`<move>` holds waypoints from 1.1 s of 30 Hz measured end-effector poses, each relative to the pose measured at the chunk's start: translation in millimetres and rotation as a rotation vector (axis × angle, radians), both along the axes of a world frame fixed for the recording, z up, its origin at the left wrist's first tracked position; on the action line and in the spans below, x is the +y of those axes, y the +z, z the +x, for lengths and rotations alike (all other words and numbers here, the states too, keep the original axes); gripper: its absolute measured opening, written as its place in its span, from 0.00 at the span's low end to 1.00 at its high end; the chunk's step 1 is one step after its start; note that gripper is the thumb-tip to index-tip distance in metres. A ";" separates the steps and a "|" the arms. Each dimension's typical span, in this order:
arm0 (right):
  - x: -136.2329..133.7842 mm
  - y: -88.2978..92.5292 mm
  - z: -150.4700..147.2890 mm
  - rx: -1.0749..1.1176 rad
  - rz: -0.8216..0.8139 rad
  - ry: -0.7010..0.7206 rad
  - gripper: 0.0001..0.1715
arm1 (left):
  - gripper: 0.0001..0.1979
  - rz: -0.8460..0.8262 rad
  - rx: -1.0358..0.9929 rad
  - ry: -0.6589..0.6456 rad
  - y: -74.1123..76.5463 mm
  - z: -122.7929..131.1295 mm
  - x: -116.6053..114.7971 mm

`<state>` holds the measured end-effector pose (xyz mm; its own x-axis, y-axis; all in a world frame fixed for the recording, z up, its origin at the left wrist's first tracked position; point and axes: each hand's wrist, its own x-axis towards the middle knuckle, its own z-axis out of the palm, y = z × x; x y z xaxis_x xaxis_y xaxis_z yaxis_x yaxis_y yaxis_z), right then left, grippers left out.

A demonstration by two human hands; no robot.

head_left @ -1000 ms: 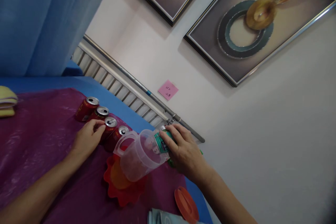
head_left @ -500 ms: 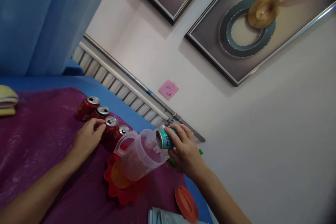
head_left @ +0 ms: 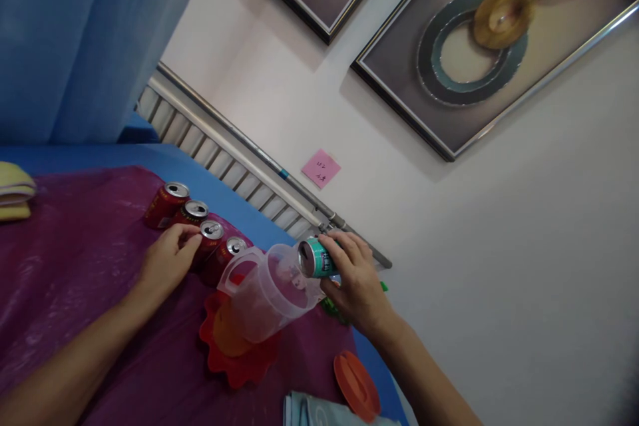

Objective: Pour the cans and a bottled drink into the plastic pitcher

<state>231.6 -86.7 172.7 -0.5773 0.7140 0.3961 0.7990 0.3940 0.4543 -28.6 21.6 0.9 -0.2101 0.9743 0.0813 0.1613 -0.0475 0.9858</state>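
Teal-green and silver metal drinks can [head_left: 319,258]: one, opened, held sideways at the upper rim of the pitcher, dark mouth in view and facing left. One second earlier its top end was tipped into the pitcher's opening with the mouth hidden; it has since been lifted and levelled.

Right hand [head_left: 360,283]: closed round the can, fingers over the top, thumb beneath.

Translucent plastic pitcher with side handle [head_left: 264,303]: one, its lower part showing orange; position practically unchanged. It stands at a red scalloped-edge dish [head_left: 239,376].

Red metal drinks cans [head_left: 162,208]: four, upright in a row, tabs opened, just beyond the pitcher handle; unmoved.

Left hand [head_left: 167,259]: fingers curled, at the third can from the left, same place as before; whether it grips the can cannot be told.

Glossy purple plastic table cover [head_left: 74,246]: beneath all the above.

Orange oval lid [head_left: 356,386]: one, near the cover's right edge, just beside a folded pale-blue cloth [head_left: 319,411].
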 end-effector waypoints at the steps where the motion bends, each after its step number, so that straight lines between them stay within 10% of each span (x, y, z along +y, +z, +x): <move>1: -0.2 0.9 0.5 0.006 0.000 0.004 0.39 | 0.22 -0.006 -0.006 -0.007 -0.4 -0.3 -0.1; 7: -2.0 -1.8 -2.4 0.208 0.132 0.041 0.39 | 0.16 -0.068 -0.009 0.009 3.0 -3.2 -2.5; 12: 0.9 -11.7 2.4 0.359 -0.107 0.010 0.38 | 0.10 -0.083 -0.072 0.032 25.5 -2.9 -12.4; 20: -5.1 -22.9 0.4 1.360 -0.348 -0.203 0.41 | 0.18 -0.069 -0.332 -0.166 57.1 -11.4 -17.3; 29: -24.2 -69.9 23.4 1.956 -0.309 0.016 0.26 | 0.17 0.001 0.230 -0.654 0.8 4.5 -108.5; 33: -31.2 -90.8 34.3 2.082 -0.158 0.025 0.25 | 0.22 -0.119 0.416 -0.520 -24.5 18.9 -123.1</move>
<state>266.0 -117.9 81.8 0.5355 0.7999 0.2708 -0.0436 0.3464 -0.9371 -9.7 -101.5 -23.5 0.3143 0.9474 -0.0598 0.5136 -0.1167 0.8500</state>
